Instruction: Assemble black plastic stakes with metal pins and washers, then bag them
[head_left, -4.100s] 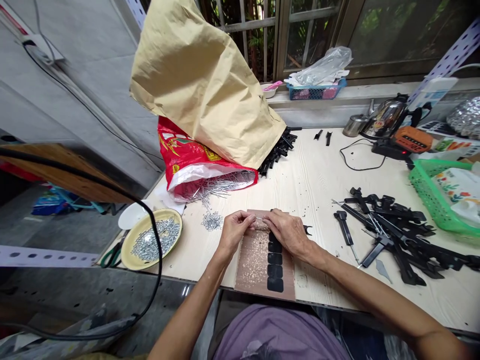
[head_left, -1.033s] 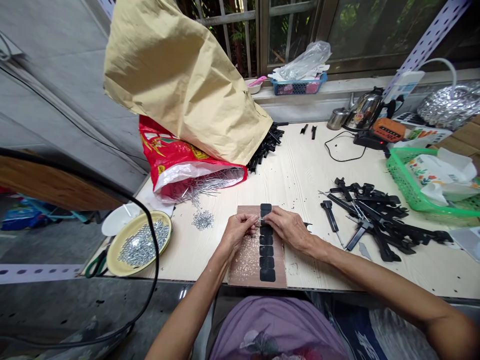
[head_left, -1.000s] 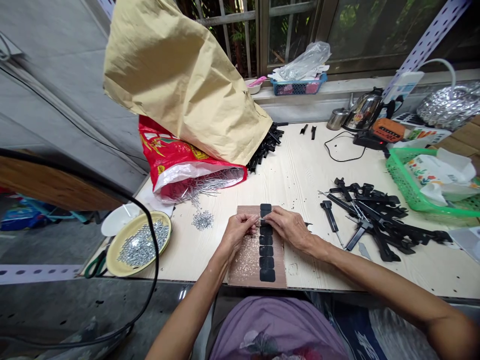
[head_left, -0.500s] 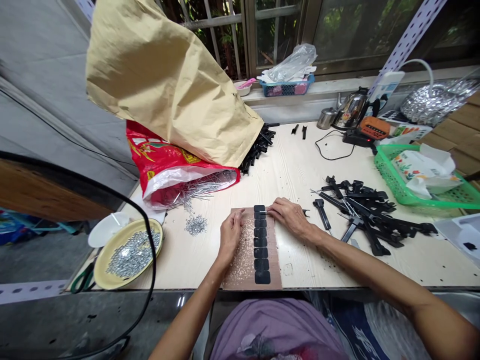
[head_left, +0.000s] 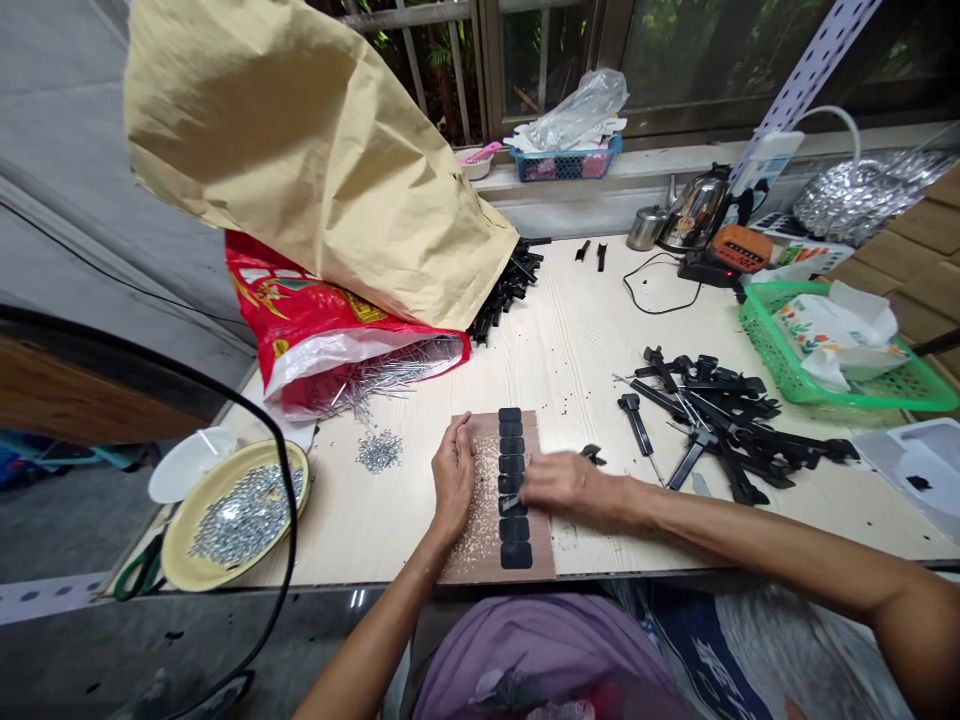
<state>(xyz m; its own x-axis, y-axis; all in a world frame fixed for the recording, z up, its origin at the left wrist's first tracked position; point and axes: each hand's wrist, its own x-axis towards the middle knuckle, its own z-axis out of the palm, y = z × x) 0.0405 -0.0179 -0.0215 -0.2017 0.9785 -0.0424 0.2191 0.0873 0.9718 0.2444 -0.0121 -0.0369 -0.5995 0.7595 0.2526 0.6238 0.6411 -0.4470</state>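
A brown board lies at the table's front edge, with pale specks on its left part and a column of black rounded pads along it. My left hand rests at the board's left edge, its fingers together; whether anything is in them is hidden. Over the lower pads, my right hand is closed, blurred by motion, around a small flat greyish piece that shows at its fingertips. A small black clip lies just beyond my right hand.
Black tools are piled at right, beside a green basket. At left are a yellow bowl of metal bits, a small heap of bits, a red bag and a paper sack. A black cable crosses the left foreground.
My right hand has moved down along the black pads, from the top of the column to the lower ones. My left hand stays at the board's left edge. The whole view has shifted slightly.
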